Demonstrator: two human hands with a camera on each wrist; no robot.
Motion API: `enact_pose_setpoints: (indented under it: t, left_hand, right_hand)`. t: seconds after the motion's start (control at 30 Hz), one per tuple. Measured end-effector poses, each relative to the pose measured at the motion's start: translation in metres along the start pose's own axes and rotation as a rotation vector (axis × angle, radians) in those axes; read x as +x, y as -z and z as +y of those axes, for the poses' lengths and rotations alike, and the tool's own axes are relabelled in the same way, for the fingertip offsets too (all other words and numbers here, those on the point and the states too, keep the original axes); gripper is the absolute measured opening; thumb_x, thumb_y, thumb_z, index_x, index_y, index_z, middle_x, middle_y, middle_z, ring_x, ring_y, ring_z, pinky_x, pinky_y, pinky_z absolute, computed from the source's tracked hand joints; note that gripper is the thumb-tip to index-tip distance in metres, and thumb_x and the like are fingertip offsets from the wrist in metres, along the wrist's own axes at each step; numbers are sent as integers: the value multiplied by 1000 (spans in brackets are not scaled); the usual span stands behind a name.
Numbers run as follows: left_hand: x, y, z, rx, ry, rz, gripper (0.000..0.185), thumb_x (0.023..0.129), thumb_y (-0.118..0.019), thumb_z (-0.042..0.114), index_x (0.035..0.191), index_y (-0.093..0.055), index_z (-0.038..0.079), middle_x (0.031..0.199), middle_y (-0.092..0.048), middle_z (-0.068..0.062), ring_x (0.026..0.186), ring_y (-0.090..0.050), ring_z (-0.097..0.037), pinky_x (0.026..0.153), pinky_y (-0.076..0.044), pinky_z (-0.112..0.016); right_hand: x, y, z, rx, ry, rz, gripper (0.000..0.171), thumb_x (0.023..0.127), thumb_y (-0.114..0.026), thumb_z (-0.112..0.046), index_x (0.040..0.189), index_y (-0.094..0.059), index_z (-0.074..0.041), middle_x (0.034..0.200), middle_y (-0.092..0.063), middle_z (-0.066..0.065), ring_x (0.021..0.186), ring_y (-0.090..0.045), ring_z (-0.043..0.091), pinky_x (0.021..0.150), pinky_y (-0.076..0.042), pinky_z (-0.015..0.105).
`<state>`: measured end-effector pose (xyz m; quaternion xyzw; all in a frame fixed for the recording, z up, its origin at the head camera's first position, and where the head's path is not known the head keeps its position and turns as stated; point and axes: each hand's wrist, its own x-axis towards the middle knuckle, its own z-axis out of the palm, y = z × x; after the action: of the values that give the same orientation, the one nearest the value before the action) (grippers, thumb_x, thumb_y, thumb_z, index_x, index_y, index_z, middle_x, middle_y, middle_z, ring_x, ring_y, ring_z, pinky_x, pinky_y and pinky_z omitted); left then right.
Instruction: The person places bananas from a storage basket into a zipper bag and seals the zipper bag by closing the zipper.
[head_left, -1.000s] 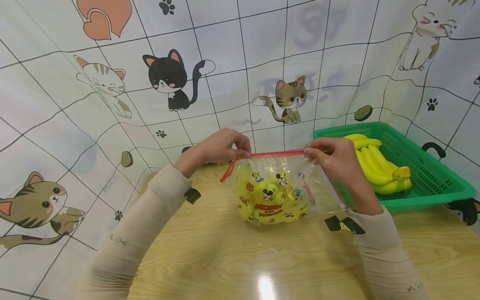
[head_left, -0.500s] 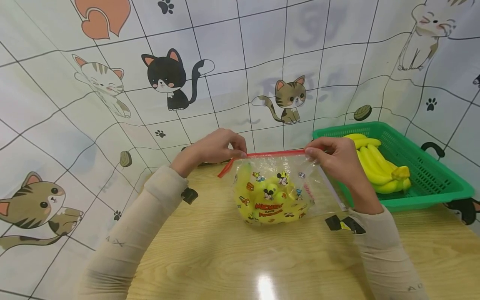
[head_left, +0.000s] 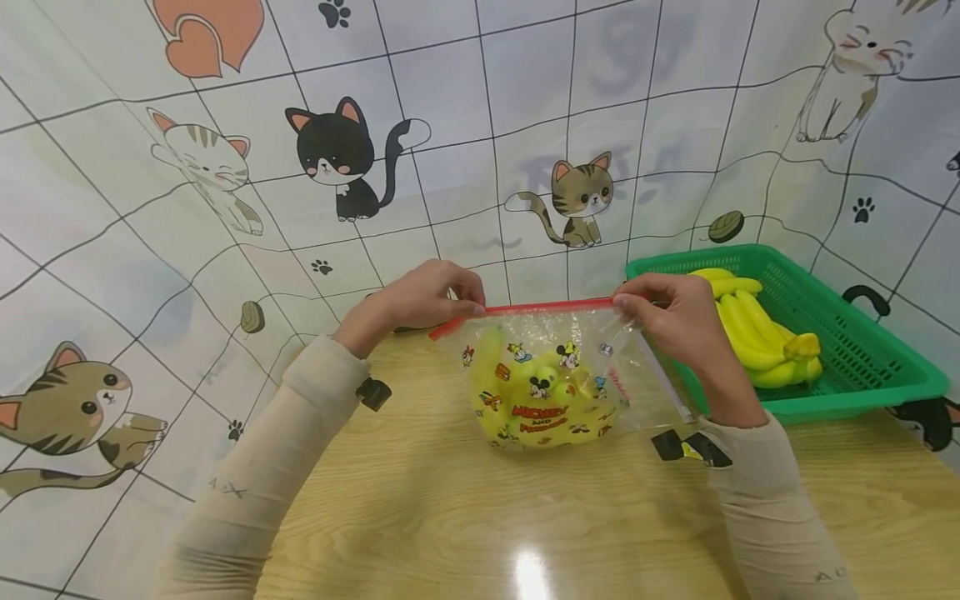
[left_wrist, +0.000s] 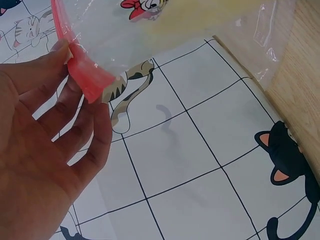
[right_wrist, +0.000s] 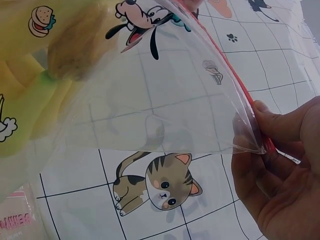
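A clear zip bag point(head_left: 555, 383) with cartoon prints and a red zip strip point(head_left: 547, 307) along its top stands on the table, yellow fruit inside it. Its left top corner is pinched between the thumb and fingers of my left hand point(head_left: 420, 300). At the right top corner my right hand point(head_left: 678, 321) pinches the same red edge. In the left wrist view the red strip point(left_wrist: 82, 70) passes between thumb and fingers, its end sticking out. The right wrist view shows brown-tipped yellow fruit, seemingly bananas point(right_wrist: 75, 45), through the film.
A green basket point(head_left: 862, 367) with a bunch of bananas point(head_left: 757, 333) stands right of the bag, close behind my right hand. Another flat clear bag point(head_left: 667, 392) lies partly behind the filled one. A cat-printed sheet point(head_left: 450, 167) hangs behind the wooden table point(head_left: 450, 525).
My left hand has slid a little to the left along the red zip edge, so a longer stretch of it shows between the hands. The right hand has barely moved.
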<state>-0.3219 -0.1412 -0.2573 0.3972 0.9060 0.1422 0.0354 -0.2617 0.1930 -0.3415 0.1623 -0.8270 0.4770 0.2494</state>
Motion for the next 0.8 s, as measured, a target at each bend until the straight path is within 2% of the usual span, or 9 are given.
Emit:
enact_pose_setpoints:
  t: [0.27, 0.57, 0.8]
  left_hand:
    - [-9, 0, -1, -53, 35, 3, 10, 100, -67, 19, 96, -76, 15, 90, -73, 1, 88, -61, -18, 82, -51, -35]
    - [-13, 1, -6, -40, 46, 4, 10, 100, -67, 18, 97, -76, 14, 91, -75, 0, 87, -63, -18, 84, -53, -36]
    - [-17, 3, -10, -29, 44, 5, 10, 100, -67, 18, 97, -76, 15, 91, -74, 0, 87, -62, -18, 83, -52, -35]
  right_hand:
    - [-1, 2, -1, -13, -11, -2, 12, 96, -73, -10, 100, -79, -1, 87, -75, 13, 66, -63, 5, 59, -52, 16]
    - [-1, 3, 0, -11, 0, 1, 12, 96, -73, -10, 99, -79, 0, 84, -75, 6, 65, -63, 6, 58, -52, 17]
    - [-1, 4, 0, -28, -19, -2, 14, 97, -72, -12, 100, -79, -1, 92, -75, 16, 68, -63, 6, 60, -52, 16]
